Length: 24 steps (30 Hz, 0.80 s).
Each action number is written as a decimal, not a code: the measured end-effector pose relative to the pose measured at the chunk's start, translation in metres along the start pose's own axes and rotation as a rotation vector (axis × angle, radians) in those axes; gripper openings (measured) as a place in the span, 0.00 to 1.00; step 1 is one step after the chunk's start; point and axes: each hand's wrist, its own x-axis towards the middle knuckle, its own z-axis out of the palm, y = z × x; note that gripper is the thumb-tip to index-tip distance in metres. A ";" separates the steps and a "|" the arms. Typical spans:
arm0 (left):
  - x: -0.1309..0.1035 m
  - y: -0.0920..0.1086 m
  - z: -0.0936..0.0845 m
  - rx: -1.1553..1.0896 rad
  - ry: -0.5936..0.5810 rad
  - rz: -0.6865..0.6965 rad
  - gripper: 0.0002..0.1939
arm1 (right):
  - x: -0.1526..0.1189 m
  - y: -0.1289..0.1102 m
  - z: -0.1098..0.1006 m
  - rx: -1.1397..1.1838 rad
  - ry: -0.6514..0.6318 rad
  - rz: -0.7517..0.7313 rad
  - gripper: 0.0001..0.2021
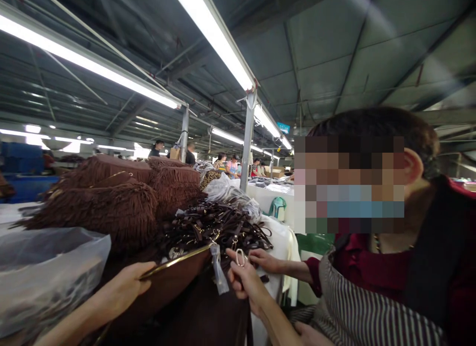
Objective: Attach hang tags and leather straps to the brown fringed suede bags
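Note:
My left hand point(128, 286) is closed on one end of the gold zipper point(174, 260) along the top edge of a dark brown bag point(178, 281). At the zipper's other end hangs a small clear plastic wrapper point(219, 271). My right hand point(247, 281) is beside it, index finger extended and the others curled. A shiny metal loop clasp point(240, 258) rests at its fingers, apparently pinched. Just behind is a co-worker's hand point(265, 260), near a heap of dark brown straps point(219, 222) with gold hardware.
Brown fringed bags point(111, 202) are piled at the left behind a clear plastic bag point(48, 271). A co-worker in a striped apron point(364, 296) stands close on the right. Crumpled plastic point(230, 190) lies behind the straps, near a metal post point(248, 143).

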 end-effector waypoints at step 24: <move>-0.036 0.094 0.125 0.623 -0.386 0.094 0.39 | 0.050 -0.016 -0.111 -0.527 -0.279 0.219 0.15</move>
